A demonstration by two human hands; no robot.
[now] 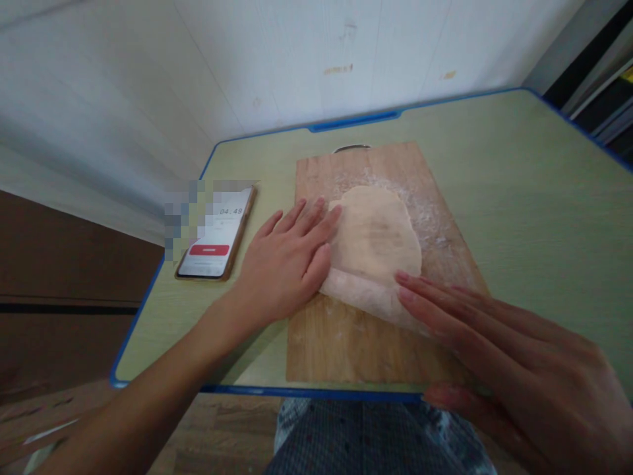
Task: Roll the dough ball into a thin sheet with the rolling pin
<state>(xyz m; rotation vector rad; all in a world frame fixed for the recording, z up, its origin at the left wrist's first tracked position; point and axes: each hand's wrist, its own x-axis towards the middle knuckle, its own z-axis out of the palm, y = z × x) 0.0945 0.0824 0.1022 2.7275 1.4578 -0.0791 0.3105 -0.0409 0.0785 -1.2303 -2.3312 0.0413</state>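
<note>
A thin, pale sheet of dough point(376, 224) lies flat on a wooden board point(326, 343) dusted with flour. Along its near side the dough is turned over into a paler, floury strip point(363, 291); whether this is a single fold or a roll I cannot tell. My left hand point(289, 260) rests palm down over the dough's left edge, fingers spread. From the right, my right hand point(504, 356) reaches in with fingers stretched out, their tips touching the right part of the strip and covering its end. Neither hand grips anything.
A phone point(212, 237) with a lit screen lies left of the board. The green table point(534, 198) has a blue edge and stands against a white wall point(297, 59). A curved rim point(352, 148) shows behind the board. Dark items point(610, 105) stand at far right.
</note>
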